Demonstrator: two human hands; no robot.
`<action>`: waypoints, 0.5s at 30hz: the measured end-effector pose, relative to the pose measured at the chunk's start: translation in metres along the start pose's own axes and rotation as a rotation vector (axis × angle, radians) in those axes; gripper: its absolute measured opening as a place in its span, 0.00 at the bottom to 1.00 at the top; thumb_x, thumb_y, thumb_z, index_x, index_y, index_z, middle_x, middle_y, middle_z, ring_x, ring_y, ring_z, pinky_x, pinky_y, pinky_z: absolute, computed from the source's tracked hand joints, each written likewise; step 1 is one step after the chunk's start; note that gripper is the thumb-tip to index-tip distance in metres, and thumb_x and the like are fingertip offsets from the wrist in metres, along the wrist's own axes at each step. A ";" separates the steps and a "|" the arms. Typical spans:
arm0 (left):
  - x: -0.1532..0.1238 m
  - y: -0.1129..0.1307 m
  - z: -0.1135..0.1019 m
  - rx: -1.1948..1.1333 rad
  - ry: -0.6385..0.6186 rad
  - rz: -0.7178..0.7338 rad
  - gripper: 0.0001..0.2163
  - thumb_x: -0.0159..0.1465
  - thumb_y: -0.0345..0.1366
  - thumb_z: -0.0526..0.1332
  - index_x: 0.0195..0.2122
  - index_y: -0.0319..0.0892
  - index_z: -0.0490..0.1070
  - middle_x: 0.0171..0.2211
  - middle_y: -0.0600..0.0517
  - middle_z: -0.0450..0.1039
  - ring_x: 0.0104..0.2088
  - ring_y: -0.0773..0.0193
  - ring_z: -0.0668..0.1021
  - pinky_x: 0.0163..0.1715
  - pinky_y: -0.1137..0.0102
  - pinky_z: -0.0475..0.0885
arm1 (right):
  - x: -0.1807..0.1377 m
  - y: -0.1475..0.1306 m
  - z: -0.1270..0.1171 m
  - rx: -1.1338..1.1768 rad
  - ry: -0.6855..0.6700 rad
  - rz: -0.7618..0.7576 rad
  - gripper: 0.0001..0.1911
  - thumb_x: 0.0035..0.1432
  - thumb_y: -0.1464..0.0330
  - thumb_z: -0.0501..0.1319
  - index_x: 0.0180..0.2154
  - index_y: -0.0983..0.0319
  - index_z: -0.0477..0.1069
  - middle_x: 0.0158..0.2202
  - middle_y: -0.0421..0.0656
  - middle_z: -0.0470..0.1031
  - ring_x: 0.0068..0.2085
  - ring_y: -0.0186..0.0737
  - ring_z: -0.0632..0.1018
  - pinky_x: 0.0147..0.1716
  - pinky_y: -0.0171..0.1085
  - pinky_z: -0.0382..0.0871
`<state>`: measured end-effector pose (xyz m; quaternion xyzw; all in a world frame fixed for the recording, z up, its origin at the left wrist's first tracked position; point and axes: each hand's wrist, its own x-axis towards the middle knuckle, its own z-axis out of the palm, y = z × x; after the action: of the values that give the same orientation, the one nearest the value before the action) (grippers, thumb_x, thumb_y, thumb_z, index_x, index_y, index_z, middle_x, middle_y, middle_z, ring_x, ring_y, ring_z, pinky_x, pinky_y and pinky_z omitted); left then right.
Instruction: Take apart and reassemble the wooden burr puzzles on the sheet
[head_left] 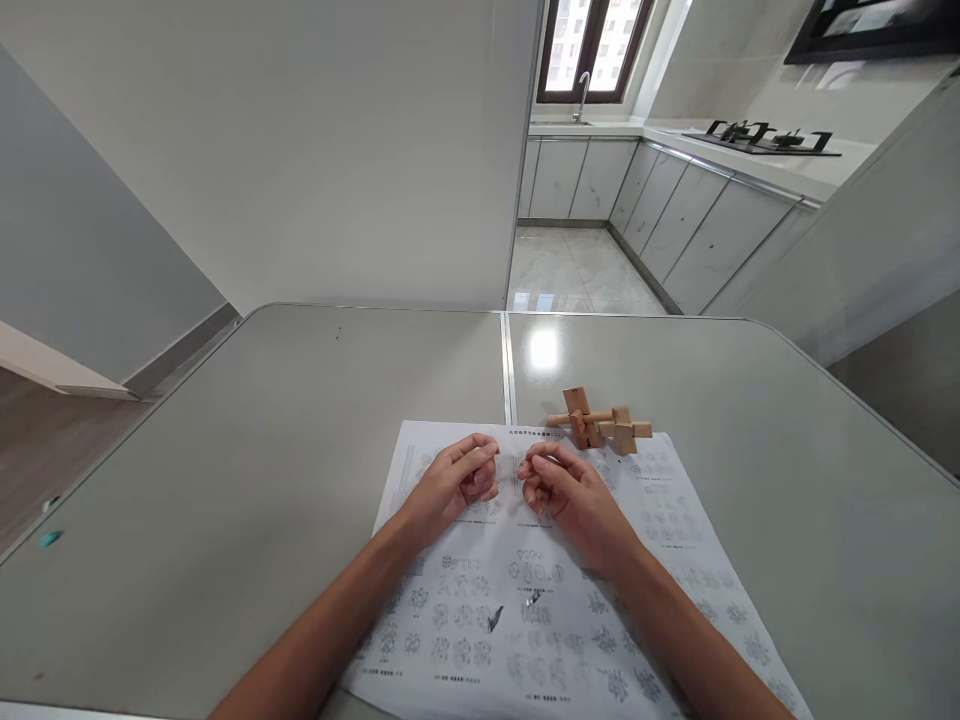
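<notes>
My left hand [456, 485] and my right hand [566, 497] rest on a printed sheet of diagrams [547, 600], close together, fingertips nearly meeting. The fingers of both hands are curled inward, and nothing shows inside them. A small wooden puzzle [600, 425], made of crossed blocks with a thin peg sticking out to the left, lies on the far edge of the sheet, just beyond my right hand and apart from it.
The sheet lies on a grey table [225, 480] with a metal seam [508, 365] down its middle. A small teal thing [49, 539] sits near the left edge. Beyond the table are a white partition wall and a kitchen with cabinets, sink tap and hob.
</notes>
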<state>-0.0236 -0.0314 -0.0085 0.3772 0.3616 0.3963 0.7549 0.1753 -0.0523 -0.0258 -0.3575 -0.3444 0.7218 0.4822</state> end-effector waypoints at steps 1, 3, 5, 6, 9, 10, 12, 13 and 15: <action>0.000 0.000 0.000 0.001 0.002 0.000 0.13 0.69 0.44 0.68 0.36 0.41 0.69 0.23 0.60 0.55 0.25 0.71 0.56 0.28 0.72 0.61 | 0.000 0.000 0.000 0.001 0.001 -0.002 0.15 0.61 0.55 0.74 0.40 0.59 0.79 0.37 0.42 0.79 0.30 0.34 0.75 0.31 0.37 0.67; 0.000 0.000 0.000 0.003 0.003 0.000 0.13 0.68 0.44 0.68 0.36 0.41 0.70 0.23 0.60 0.55 0.24 0.71 0.56 0.28 0.72 0.61 | 0.000 0.000 0.000 0.001 -0.002 -0.001 0.15 0.61 0.55 0.74 0.40 0.59 0.79 0.37 0.42 0.79 0.30 0.34 0.75 0.31 0.37 0.67; 0.000 0.001 0.001 0.003 0.002 0.001 0.13 0.68 0.44 0.69 0.36 0.41 0.70 0.23 0.60 0.55 0.24 0.71 0.57 0.28 0.72 0.61 | 0.001 0.000 0.000 0.001 -0.002 -0.001 0.15 0.61 0.55 0.74 0.40 0.59 0.79 0.37 0.42 0.79 0.30 0.34 0.75 0.31 0.37 0.67; 0.000 0.001 0.001 0.004 0.001 0.002 0.13 0.68 0.44 0.69 0.36 0.41 0.70 0.23 0.60 0.55 0.24 0.71 0.57 0.28 0.72 0.61 | 0.001 0.000 0.000 0.001 -0.001 -0.001 0.15 0.61 0.56 0.74 0.40 0.59 0.79 0.37 0.42 0.79 0.30 0.35 0.75 0.31 0.37 0.67; 0.000 0.000 0.001 0.001 -0.001 0.006 0.13 0.68 0.44 0.69 0.36 0.41 0.70 0.23 0.60 0.55 0.24 0.71 0.57 0.28 0.72 0.61 | 0.001 0.000 0.001 0.005 0.005 -0.004 0.15 0.61 0.56 0.74 0.40 0.59 0.78 0.36 0.42 0.79 0.30 0.34 0.75 0.31 0.37 0.67; 0.000 0.000 0.001 0.000 -0.003 0.008 0.13 0.68 0.44 0.68 0.36 0.41 0.70 0.23 0.60 0.55 0.24 0.70 0.57 0.28 0.72 0.61 | 0.001 0.000 0.001 0.006 0.005 -0.004 0.15 0.61 0.56 0.74 0.40 0.59 0.78 0.36 0.42 0.79 0.30 0.34 0.75 0.30 0.37 0.67; 0.000 -0.001 0.001 0.000 -0.004 0.007 0.13 0.68 0.44 0.68 0.36 0.41 0.70 0.23 0.60 0.55 0.25 0.70 0.57 0.28 0.72 0.61 | 0.001 0.000 0.001 0.009 0.006 -0.004 0.15 0.60 0.56 0.75 0.39 0.59 0.78 0.36 0.42 0.79 0.30 0.34 0.75 0.30 0.36 0.67; 0.000 -0.001 0.001 0.002 -0.004 0.006 0.13 0.68 0.44 0.68 0.36 0.41 0.70 0.23 0.60 0.56 0.25 0.70 0.57 0.28 0.72 0.61 | 0.001 0.000 0.001 0.010 0.005 -0.004 0.15 0.60 0.56 0.75 0.39 0.59 0.78 0.36 0.41 0.79 0.30 0.34 0.75 0.30 0.36 0.67; 0.000 0.000 0.000 0.006 -0.003 0.004 0.13 0.68 0.44 0.69 0.36 0.41 0.70 0.23 0.60 0.56 0.25 0.70 0.58 0.28 0.71 0.61 | 0.002 0.000 0.001 0.011 0.004 -0.005 0.15 0.60 0.56 0.75 0.39 0.59 0.78 0.36 0.41 0.78 0.30 0.34 0.75 0.30 0.36 0.67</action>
<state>-0.0231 -0.0317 -0.0085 0.3808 0.3606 0.3962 0.7536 0.1735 -0.0512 -0.0257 -0.3556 -0.3402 0.7219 0.4866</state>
